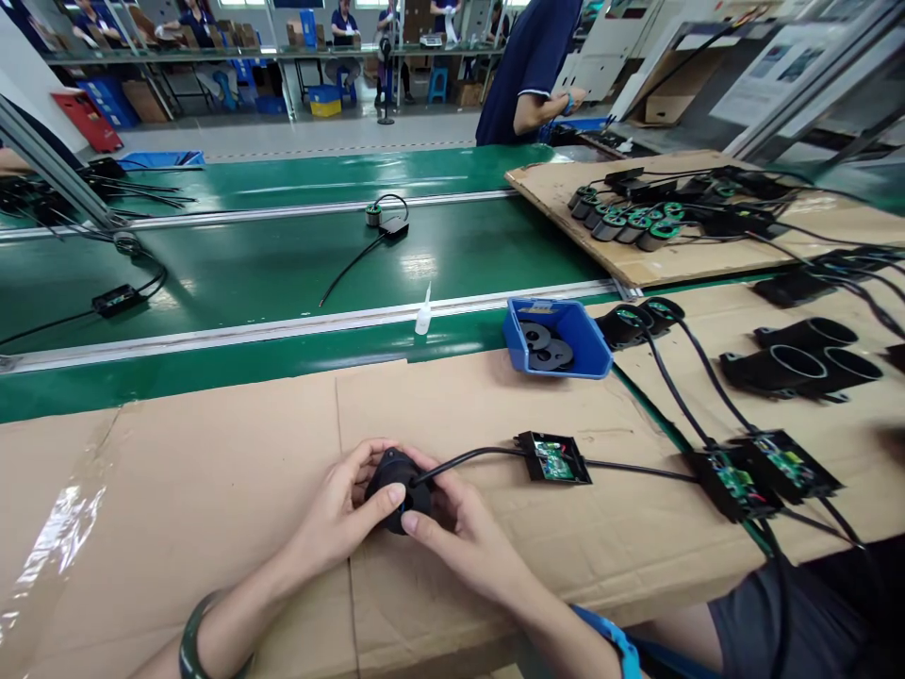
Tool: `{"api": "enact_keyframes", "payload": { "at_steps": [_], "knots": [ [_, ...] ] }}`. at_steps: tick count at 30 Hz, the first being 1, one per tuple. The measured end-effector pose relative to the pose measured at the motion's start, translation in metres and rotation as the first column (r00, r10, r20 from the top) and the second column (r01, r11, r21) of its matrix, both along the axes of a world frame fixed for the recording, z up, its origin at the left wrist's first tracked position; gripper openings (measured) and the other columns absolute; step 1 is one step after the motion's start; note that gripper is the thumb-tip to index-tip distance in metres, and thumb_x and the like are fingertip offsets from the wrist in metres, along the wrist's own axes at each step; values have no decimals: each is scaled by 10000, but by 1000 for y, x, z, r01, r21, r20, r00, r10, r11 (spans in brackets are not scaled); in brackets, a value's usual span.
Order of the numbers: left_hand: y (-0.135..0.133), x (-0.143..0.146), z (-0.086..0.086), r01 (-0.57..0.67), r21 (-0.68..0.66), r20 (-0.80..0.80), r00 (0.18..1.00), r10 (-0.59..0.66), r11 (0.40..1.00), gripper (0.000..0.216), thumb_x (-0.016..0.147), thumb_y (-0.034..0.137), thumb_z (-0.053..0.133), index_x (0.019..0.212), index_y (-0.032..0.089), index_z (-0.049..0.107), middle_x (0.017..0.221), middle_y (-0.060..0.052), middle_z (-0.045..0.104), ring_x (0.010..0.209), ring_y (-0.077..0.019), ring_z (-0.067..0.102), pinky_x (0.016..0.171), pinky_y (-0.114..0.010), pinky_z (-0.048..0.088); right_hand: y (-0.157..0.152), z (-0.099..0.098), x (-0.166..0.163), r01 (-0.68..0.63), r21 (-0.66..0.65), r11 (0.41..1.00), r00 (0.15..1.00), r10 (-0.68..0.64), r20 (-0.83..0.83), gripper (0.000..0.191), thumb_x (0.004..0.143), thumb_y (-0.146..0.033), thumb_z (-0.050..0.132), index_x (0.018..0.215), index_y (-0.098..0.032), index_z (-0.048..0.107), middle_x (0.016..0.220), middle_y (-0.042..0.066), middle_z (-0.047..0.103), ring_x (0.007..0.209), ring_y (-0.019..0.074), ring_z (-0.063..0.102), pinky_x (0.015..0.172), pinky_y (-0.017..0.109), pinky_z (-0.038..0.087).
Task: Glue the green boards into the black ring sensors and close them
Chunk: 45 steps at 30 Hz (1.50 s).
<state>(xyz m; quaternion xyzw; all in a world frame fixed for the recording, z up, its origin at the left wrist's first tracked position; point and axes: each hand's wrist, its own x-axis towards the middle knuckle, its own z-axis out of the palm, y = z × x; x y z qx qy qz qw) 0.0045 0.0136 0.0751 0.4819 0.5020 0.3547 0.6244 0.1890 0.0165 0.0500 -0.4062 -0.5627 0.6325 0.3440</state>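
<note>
Wearing a dark green bangle [189, 646] on the left wrist, closest to the camera, with a blue band [608, 629] by the right forearm. Holding a black round cap [393, 471] between left hand [353, 505] and right hand [463, 538], fingers curling around its sides, over a cardboard sheet [240, 471]; not telling for sure any contact with the cardboard below. Following the black cable [487, 453] from cap rightward to a small open box [532, 462], containing a green circuit board [555, 459]. Seeing, farther off, a blue bin [592, 339] with dark flat rings [551, 356] lying loosely inside. Finding two more open boxes [717, 490] at right, side by side, holding green boards too. Looking past these to black hollow cups [746, 372], grouping together on cardboard. Noticing a white dropper bottle [422, 319] standing upright by a metal rail [212, 339], left of the bin. Spotting, on a brown board [558, 189] beyond, green-topped cylinders [622, 226] among black cables. Meeting at left a slanting metal post [57, 170], partly blocking a dark cable heap [35, 193]. Facing, across the green bench [269, 245], a person [527, 71] in dark blue.
</note>
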Motion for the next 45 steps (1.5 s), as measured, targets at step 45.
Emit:
{"api": "enact_keyframes", "payload": {
  "at_steps": [45],
  "knots": [
    [-15,9,-3,-55,194,-222,970,98,980,473,769,372,649,1194,205,527,1195,-116,647,1123,-285,629,978,-405,501,-4,-8,5,-69,56,996,988,76,-132,687,774,-404,760,1378,-236,477,1421,103,512,1320,286,461,1117,451,347]
  ]
}}
